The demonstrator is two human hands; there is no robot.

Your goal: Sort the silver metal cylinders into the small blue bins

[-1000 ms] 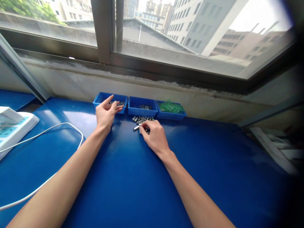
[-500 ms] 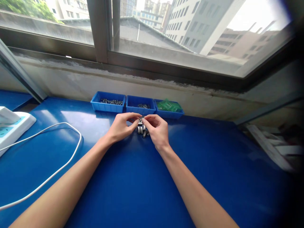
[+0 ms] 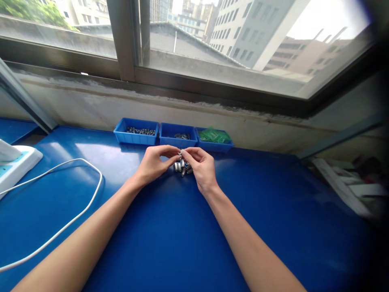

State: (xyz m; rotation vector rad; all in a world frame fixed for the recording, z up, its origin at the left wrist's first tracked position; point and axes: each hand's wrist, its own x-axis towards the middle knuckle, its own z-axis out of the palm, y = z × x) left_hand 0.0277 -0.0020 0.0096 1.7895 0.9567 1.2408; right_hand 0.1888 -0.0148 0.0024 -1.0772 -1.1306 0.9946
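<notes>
My left hand (image 3: 156, 163) and my right hand (image 3: 201, 165) meet fingertip to fingertip above the blue table (image 3: 176, 235). Pinched between their thumbs and fingers is a small silvery metal part (image 3: 180, 154), mostly covered by the fingertips, so its exact kind does not show. Just below the hands lies a small pile of shiny metal cylindrical pieces (image 3: 182, 167), some partly hidden behind the right fingers. Both hands are closed.
Three blue bins line the wall: the left bin (image 3: 136, 138) and middle bin (image 3: 179, 142) contain small metal parts, the right one a green plastic bag (image 3: 214, 135). A white power strip (image 3: 28, 160) and white cable (image 3: 99, 182) occupy the left side. Behind is a window (image 3: 212, 81).
Both hands stay together at nearly the same spot, with the fingertips slightly shifted around the small metal part. The whole view has moved a little.
</notes>
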